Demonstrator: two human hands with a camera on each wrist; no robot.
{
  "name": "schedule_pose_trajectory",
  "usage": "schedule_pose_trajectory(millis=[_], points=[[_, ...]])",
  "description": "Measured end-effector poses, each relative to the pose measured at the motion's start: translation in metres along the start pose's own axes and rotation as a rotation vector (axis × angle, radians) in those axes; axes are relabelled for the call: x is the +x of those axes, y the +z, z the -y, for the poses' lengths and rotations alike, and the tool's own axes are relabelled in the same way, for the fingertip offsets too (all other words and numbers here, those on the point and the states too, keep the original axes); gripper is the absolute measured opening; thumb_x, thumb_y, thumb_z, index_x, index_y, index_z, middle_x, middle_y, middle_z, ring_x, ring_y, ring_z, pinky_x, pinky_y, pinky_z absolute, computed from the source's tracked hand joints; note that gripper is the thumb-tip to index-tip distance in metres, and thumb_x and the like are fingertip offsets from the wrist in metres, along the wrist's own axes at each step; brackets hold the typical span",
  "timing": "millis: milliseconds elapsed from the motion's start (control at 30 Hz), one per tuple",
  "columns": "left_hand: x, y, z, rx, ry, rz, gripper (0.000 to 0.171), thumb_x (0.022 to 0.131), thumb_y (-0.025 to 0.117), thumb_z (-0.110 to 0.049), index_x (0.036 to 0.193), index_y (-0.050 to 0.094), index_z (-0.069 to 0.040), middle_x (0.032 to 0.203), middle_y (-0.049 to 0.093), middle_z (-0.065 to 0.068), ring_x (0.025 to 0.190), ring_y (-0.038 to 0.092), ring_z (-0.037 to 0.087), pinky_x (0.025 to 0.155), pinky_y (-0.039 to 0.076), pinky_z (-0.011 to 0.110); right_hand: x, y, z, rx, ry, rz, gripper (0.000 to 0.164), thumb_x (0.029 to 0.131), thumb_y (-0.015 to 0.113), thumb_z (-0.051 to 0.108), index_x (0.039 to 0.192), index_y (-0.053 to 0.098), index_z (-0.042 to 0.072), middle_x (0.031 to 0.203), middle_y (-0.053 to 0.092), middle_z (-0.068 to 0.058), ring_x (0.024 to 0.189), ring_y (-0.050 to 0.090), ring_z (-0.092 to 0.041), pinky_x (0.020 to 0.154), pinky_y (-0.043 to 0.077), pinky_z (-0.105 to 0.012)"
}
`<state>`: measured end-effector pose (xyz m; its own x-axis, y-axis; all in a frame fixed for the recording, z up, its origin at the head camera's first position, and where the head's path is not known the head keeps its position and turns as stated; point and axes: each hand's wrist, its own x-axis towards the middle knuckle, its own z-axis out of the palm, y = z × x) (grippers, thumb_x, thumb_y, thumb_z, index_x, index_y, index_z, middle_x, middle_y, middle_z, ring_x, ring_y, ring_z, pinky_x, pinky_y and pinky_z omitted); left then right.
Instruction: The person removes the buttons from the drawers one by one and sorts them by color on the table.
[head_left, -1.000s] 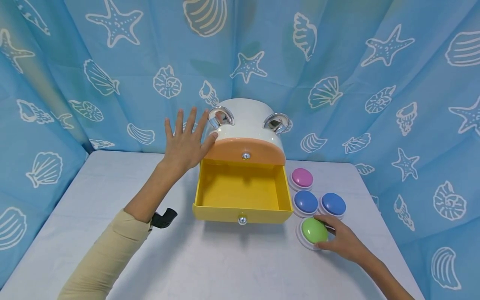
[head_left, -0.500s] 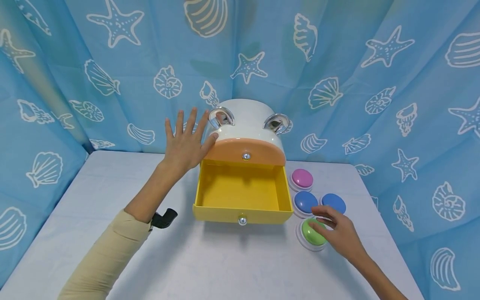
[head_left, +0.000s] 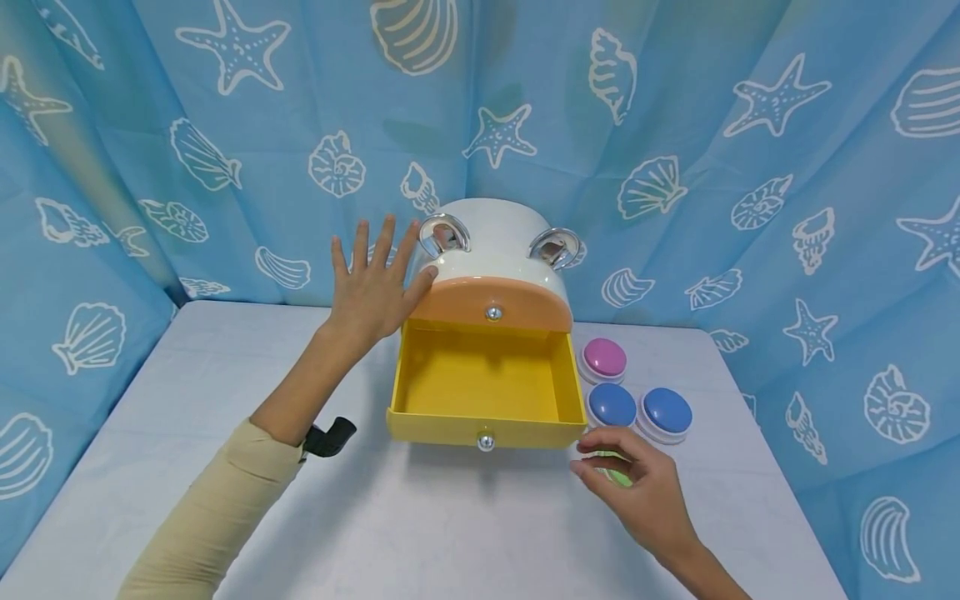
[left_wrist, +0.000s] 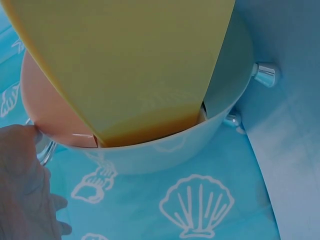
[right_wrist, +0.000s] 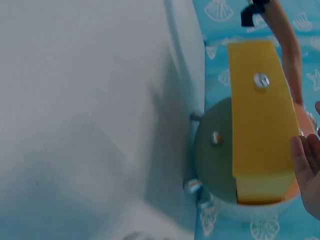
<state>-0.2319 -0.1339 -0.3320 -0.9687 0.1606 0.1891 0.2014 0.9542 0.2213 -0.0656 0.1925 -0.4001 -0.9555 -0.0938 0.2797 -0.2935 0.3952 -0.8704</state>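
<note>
My left hand (head_left: pixel 367 292) has its fingers spread, and its thumb touches the left side of a white drawer cabinet (head_left: pixel 495 233) with silver ear-like loops. Below the cabinet's orange drawer (head_left: pixel 457 302), a yellow drawer (head_left: pixel 438 428) with a round silver knob (head_left: pixel 486 442) is pulled well out, its yellow floor showing. By the drawer's front right corner hovers my right hand (head_left: pixel 637 496), thumb and fingers loosely bent and apart, holding nothing. It mostly hides a green dome push light (head_left: pixel 619 477). In the left wrist view the left thumb meets the cabinet's edge beside a silver loop (left_wrist: pixel 46 152).
A pink push light (head_left: pixel 604 357) and two blue ones, the nearer-in blue light (head_left: pixel 611 404) and the outer blue light (head_left: pixel 667 410), sit right of the drawer. A blue shell-print curtain (head_left: pixel 315 100) surrounds the white table (head_left: pixel 480 542) at back and sides.
My right hand has let go of the green push light and moved left, toward the yellow drawer's front corner. The left hand and the drawer look unmoved.
</note>
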Motion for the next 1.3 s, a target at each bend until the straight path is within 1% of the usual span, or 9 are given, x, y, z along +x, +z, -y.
schedule_pose_trajectory(millis=[133, 200, 400, 633, 833, 967, 1100, 1233, 1300], points=[[0.000, 0.001, 0.000, 0.001, 0.002, -0.008, 0.074, 0.104, 0.029, -0.058, 0.162, 0.004, -0.022, 0.167, 0.000, 0.014, 0.149, -0.011, 0.040, 0.111, -0.015, 0.062, -0.006, 0.019, -0.001, 0.041, -0.063, 0.096, 0.033, 0.079, 0.083, -0.002, 0.110, 0.072, 0.002, 0.105, 0.071, -0.002, 0.097, 0.069, -0.017, 0.080, 0.057, -0.031], [0.000, 0.001, 0.000, 0.002, 0.003, -0.011, 0.073, 0.104, 0.030, -0.058, 0.162, 0.004, -0.022, 0.167, 0.000, 0.014, 0.149, -0.009, 0.041, 0.111, -0.015, 0.062, -0.007, 0.029, -0.002, 0.056, -0.087, 0.121, 0.036, 0.079, 0.082, -0.002, 0.113, 0.071, 0.002, 0.108, 0.071, -0.003, 0.100, 0.069, -0.015, 0.081, 0.056, -0.031], [0.000, 0.000, -0.001, 0.012, 0.002, -0.003, 0.074, 0.104, 0.030, -0.058, 0.162, 0.003, -0.022, 0.167, -0.001, 0.014, 0.149, -0.009, 0.042, 0.111, -0.014, 0.063, -0.005, 0.053, -0.008, 0.053, -0.177, 0.124, 0.043, 0.079, 0.083, 0.000, 0.119, 0.070, 0.004, 0.114, 0.072, -0.005, 0.103, 0.069, -0.018, 0.083, 0.055, -0.029], [0.000, 0.000, -0.001, 0.007, 0.007, 0.002, 0.074, 0.104, 0.029, -0.058, 0.162, 0.003, -0.022, 0.167, -0.002, 0.013, 0.149, -0.010, 0.041, 0.111, -0.015, 0.062, -0.001, 0.076, -0.015, 0.014, -0.276, 0.048, 0.045, 0.076, 0.085, -0.003, 0.118, 0.070, 0.004, 0.112, 0.072, -0.006, 0.099, 0.070, -0.023, 0.082, 0.055, -0.028], [0.000, 0.000, 0.000, -0.002, 0.005, 0.007, 0.073, 0.104, 0.030, -0.058, 0.162, 0.002, -0.022, 0.167, -0.004, 0.012, 0.149, -0.014, 0.039, 0.111, -0.015, 0.062, 0.000, 0.093, -0.017, -0.055, -0.277, -0.038, 0.041, 0.072, 0.087, -0.005, 0.110, 0.072, 0.004, 0.104, 0.073, -0.001, 0.088, 0.072, -0.020, 0.079, 0.056, -0.024], [-0.001, 0.000, 0.000, -0.002, 0.001, 0.016, 0.073, 0.104, 0.029, -0.058, 0.162, 0.002, -0.022, 0.167, -0.005, 0.012, 0.149, -0.015, 0.038, 0.111, -0.016, 0.062, 0.002, 0.099, -0.018, -0.108, -0.323, -0.096, 0.036, 0.071, 0.088, -0.002, 0.103, 0.072, 0.003, 0.099, 0.073, -0.001, 0.085, 0.072, -0.014, 0.076, 0.056, -0.022], [-0.001, -0.001, 0.000, -0.001, 0.000, 0.020, 0.073, 0.104, 0.028, -0.058, 0.162, 0.001, -0.022, 0.167, -0.005, 0.012, 0.149, -0.015, 0.038, 0.111, -0.016, 0.062, 0.006, 0.103, -0.021, -0.151, -0.399, -0.139, 0.030, 0.073, 0.087, 0.000, 0.099, 0.072, 0.003, 0.095, 0.073, -0.002, 0.081, 0.071, -0.013, 0.074, 0.055, -0.020], [-0.001, -0.001, 0.001, -0.004, 0.001, 0.017, 0.073, 0.104, 0.028, -0.058, 0.162, 0.001, -0.022, 0.167, -0.005, 0.012, 0.149, -0.014, 0.039, 0.111, -0.015, 0.062, 0.009, 0.104, -0.024, -0.147, -0.478, -0.159, 0.021, 0.080, 0.083, 0.005, 0.098, 0.072, 0.002, 0.093, 0.073, -0.005, 0.078, 0.071, -0.017, 0.073, 0.056, -0.020], [0.000, -0.001, 0.001, -0.002, 0.002, 0.018, 0.073, 0.104, 0.028, -0.058, 0.162, 0.001, -0.023, 0.167, -0.005, 0.012, 0.149, -0.014, 0.039, 0.111, -0.016, 0.062, 0.011, 0.104, -0.025, -0.140, -0.498, -0.165, 0.019, 0.083, 0.081, 0.008, 0.098, 0.072, 0.001, 0.093, 0.072, -0.006, 0.077, 0.071, -0.018, 0.073, 0.056, -0.020]])
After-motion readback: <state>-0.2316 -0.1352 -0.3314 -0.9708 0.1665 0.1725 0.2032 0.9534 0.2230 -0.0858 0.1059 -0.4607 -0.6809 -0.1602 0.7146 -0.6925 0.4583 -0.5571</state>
